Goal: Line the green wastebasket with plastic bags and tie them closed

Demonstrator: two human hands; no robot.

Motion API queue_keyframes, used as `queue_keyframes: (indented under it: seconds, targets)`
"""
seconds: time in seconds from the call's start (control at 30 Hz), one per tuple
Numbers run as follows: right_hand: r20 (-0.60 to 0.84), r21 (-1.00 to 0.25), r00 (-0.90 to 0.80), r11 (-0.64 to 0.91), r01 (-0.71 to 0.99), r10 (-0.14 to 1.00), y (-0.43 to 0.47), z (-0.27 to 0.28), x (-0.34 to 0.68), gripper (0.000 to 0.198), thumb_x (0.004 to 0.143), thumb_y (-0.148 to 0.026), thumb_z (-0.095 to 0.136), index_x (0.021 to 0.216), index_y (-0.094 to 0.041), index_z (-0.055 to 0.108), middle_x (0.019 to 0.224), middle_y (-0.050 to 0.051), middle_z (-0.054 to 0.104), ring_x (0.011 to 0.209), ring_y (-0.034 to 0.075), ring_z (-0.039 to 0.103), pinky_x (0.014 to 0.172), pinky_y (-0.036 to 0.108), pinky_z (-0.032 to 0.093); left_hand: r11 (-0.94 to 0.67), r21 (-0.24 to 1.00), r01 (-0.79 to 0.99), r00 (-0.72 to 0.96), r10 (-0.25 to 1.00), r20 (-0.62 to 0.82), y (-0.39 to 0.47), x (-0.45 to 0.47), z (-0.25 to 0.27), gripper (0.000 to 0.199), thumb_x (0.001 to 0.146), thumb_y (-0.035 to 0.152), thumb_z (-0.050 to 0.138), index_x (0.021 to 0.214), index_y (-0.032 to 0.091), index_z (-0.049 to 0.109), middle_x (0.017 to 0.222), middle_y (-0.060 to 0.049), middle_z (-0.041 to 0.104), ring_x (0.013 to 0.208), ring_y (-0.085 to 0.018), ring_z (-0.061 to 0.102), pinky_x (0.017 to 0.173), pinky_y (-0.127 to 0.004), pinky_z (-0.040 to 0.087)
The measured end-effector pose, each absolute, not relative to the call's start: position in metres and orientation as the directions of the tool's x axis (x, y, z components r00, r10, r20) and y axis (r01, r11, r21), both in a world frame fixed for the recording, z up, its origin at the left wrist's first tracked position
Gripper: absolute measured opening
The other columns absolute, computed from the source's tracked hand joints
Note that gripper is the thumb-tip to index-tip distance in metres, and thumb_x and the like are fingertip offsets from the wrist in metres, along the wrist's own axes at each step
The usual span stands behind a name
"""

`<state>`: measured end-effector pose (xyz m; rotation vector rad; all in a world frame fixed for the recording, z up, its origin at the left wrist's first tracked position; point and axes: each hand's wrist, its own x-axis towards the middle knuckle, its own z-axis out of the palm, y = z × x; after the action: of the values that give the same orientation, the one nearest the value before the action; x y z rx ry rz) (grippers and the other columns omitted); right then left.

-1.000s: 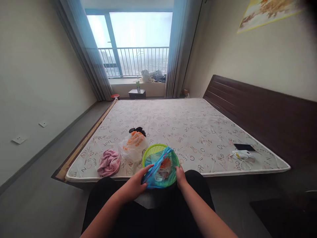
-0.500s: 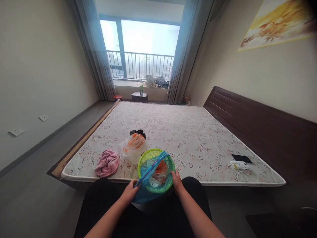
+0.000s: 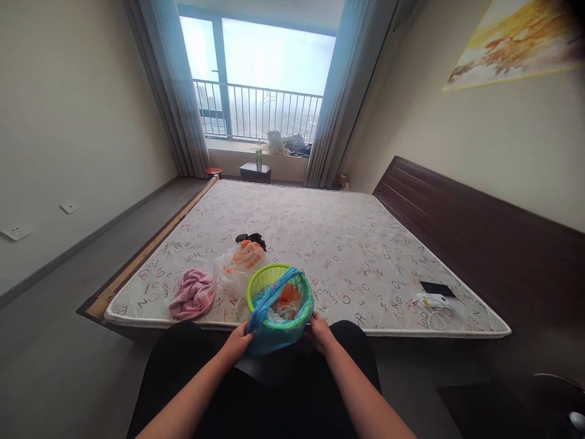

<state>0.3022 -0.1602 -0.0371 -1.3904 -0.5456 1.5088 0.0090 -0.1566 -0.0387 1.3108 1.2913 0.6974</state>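
Observation:
A green plastic basket sits between my knees at the near edge of the mattress. A blue plastic bag covers its near and right sides, and a band of the bag still stretches across the opening. Crumpled white and orange plastic lies inside. My left hand is closed on the bag at the basket's near left. On the right, my right hand pinches the bag just below the rim; its fingertips are partly hidden.
On the mattress lie a pink towel, a white and orange plastic bag and a black bundle. A dark phone and a white cable rest at the right. The wooden bed frame edges the left side.
The bag's edge on the right has been drawn down over the basket's rim. My right hand has moved slightly lower around the basket's side. The whole view has shifted a little.

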Motion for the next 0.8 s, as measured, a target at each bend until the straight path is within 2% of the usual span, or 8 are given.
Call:
queue_keyframes:
  seconds: [0.17,0.33,0.47,0.57,0.7,0.8]
  targets:
    - [-0.468,-0.821,0.143,-0.37,-0.435,0.872,-0.157,-0.034,0.304,0.038,0.066,-0.035,0.081,0.094,-0.022,0.06,0.08,0.004,0.075,0.07,0.022,0.072,0.063,0.033,0.058,0.197,0.942,0.272,0.248,0.931,-0.267,-0.156,0.01,-0.036,0.048,0.072,0.05,0.066,0.104,0.014,0.073,0.099,-0.009,0.076,0.103,-0.032,0.068,0.095,-0.041,0.051]
    - [-0.443,-0.808,0.292,-0.237,-0.539,0.848,-0.154,-0.031,0.315,0.035,0.069,-0.036,0.078,0.088,-0.025,0.052,0.079,-0.002,0.072,0.075,0.019,0.071,0.068,0.029,0.056,0.194,0.937,0.289,0.244,0.932,-0.269,-0.154,0.01,-0.038,0.048,0.073,0.048,0.066,0.106,0.014,0.073,0.1,-0.009,0.076,0.105,-0.032,0.067,0.096,-0.041,0.051]
    - [-0.433,-0.755,0.309,-0.154,-0.637,0.847,-0.154,-0.027,0.32,0.039,0.068,-0.036,0.08,0.088,-0.026,0.047,0.077,-0.004,0.07,0.071,0.018,0.07,0.068,0.032,0.058,0.157,0.94,0.304,0.243,0.941,-0.236,-0.153,0.009,-0.041,0.046,0.074,0.05,0.064,0.101,0.015,0.073,0.099,-0.01,0.076,0.104,-0.031,0.068,0.098,-0.041,0.049]
    - [-0.418,-0.792,0.324,-0.165,-0.588,0.849,-0.154,-0.027,0.319,0.038,0.069,-0.038,0.078,0.09,-0.027,0.048,0.073,-0.004,0.067,0.065,0.018,0.067,0.061,0.031,0.056,0.143,0.935,0.323,0.232,0.946,-0.224,-0.151,0.008,-0.045,0.046,0.075,0.052,0.062,0.099,0.014,0.073,0.1,-0.011,0.076,0.104,-0.032,0.068,0.098,-0.042,0.048]
    - [-0.413,-0.876,0.391,-0.242,-0.416,0.823,-0.153,-0.031,0.316,0.04,0.07,-0.042,0.075,0.097,-0.026,0.051,0.064,-0.006,0.063,0.055,0.017,0.062,0.052,0.029,0.051,0.157,0.938,0.309,0.23,0.945,-0.234,-0.149,0.007,-0.049,0.05,0.074,0.051,0.062,0.104,0.013,0.073,0.104,-0.013,0.077,0.106,-0.033,0.067,0.097,-0.042,0.049]
    - [-0.358,-0.922,0.431,-0.24,-0.304,0.828,-0.152,-0.032,0.315,0.045,0.072,-0.049,0.075,0.104,-0.025,0.055,0.068,-0.003,0.068,0.06,0.02,0.065,0.054,0.029,0.052,0.183,0.932,0.313,0.218,0.941,-0.258,-0.149,0.007,-0.048,0.051,0.073,0.051,0.064,0.105,0.013,0.074,0.105,-0.013,0.076,0.106,-0.033,0.067,0.098,-0.042,0.049]
